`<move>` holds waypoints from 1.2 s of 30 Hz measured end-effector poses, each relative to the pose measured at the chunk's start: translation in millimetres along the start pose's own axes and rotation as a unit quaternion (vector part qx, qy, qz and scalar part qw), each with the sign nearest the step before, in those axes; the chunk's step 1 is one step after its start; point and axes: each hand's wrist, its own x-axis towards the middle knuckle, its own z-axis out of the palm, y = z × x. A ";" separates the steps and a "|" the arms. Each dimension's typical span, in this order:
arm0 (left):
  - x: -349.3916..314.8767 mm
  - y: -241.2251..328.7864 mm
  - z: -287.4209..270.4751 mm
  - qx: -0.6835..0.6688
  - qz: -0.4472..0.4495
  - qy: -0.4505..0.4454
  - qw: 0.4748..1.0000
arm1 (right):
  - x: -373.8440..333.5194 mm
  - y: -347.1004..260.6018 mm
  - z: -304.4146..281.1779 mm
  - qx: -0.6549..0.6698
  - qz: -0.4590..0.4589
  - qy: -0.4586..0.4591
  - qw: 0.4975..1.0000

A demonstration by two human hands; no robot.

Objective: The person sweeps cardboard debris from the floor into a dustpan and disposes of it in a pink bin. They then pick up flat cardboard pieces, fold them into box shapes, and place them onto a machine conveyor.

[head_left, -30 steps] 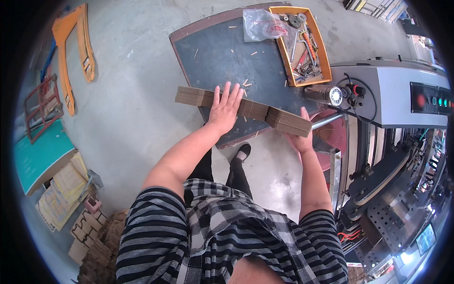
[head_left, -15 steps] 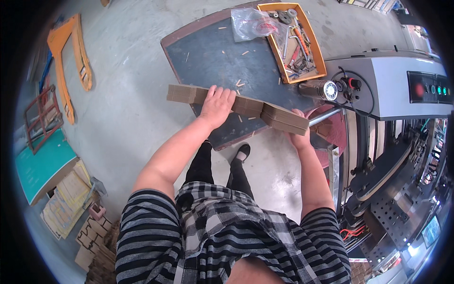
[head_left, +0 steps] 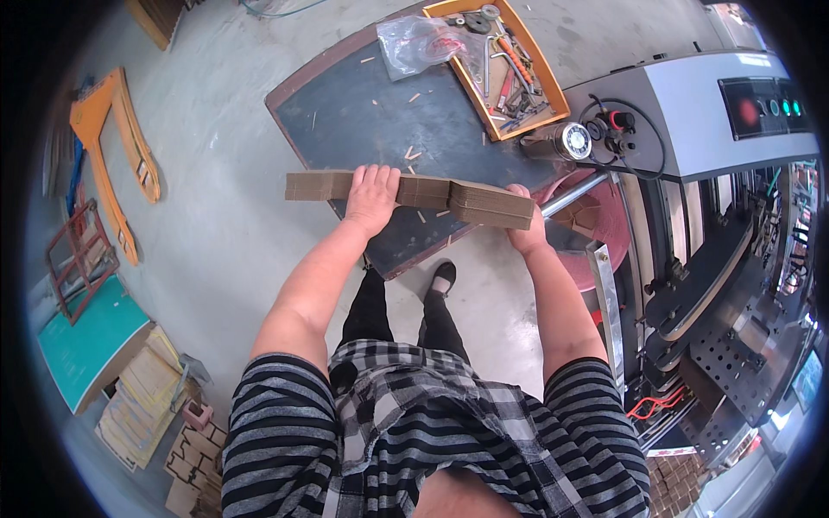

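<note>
Both my hands hold a long stack of folded brown cardboard pieces (head_left: pixel 490 205), with layered edges showing along its near side. It spans across in front of me, over the near part of the dark table. My left hand (head_left: pixel 373 200) is closed over the stack left of its middle, fingers over the top. At the right end, my right hand (head_left: pixel 527 226) grips from the near side; most of its fingers are hidden behind the cardboard. The dark blue tabletop (head_left: pixel 345 112) under and beyond the stack carries several small scraps.
An orange tray (head_left: pixel 561 114) of tools and a clear plastic bag (head_left: pixel 414 47) sit on the table's far side. At right stands a grey machine (head_left: pixel 691 112) with a metal bar (head_left: pixel 574 194). Orange forks (head_left: pixel 104 121) and a green board (head_left: pixel 95 341) are at left.
The stack has levelled out; before, it sloped down more toward its right end. Both hands keep their hold. The whole view has shifted, with the table and machine now further left.
</note>
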 end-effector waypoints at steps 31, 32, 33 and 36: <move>-23.2 8.7 -3.5 -0.059 0.006 0.011 0.998 | -40.0 -36.8 -4.9 -0.105 0.089 0.008 0.990; -19.4 11.9 -6.8 -0.056 -0.002 0.009 0.998 | -40.5 -37.3 -1.9 -0.119 0.106 0.002 0.987; -14.6 16.0 -11.2 -0.053 -0.010 0.008 0.999 | -37.8 -35.5 -0.2 -0.140 0.110 -0.010 0.984; -9.1 18.6 -13.9 -0.039 -0.020 0.008 0.999 | -32.1 -27.3 5.9 -0.190 0.117 -0.033 0.974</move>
